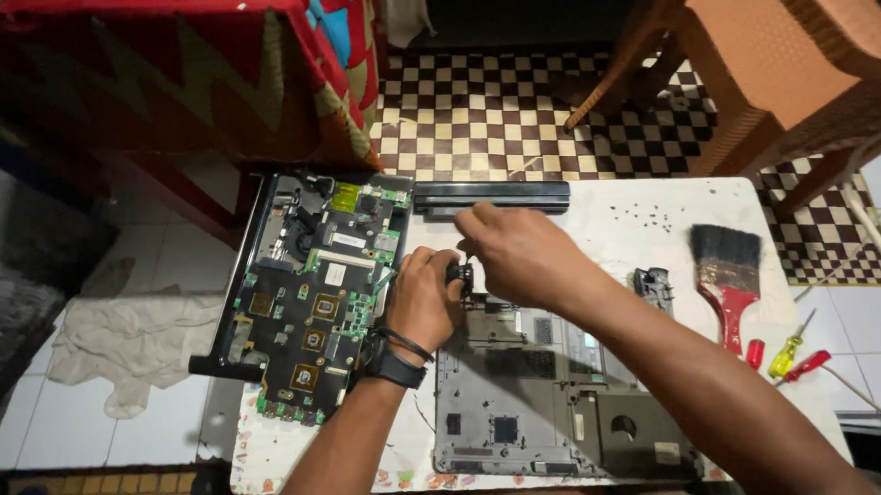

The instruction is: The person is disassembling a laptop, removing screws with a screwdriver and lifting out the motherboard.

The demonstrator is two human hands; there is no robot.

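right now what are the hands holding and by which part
Both hands, left hand and right hand, pinch a small dark part between their fingertips, above the grey laptop base. Which part of it is gripped cannot be told.

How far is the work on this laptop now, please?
Done: the green motherboard lies out of the grey bottom case, the long black battery is set aside, and loose screws lie on the table. In hand: the left hand and the right hand pinch a small black part. Left: the case is open.
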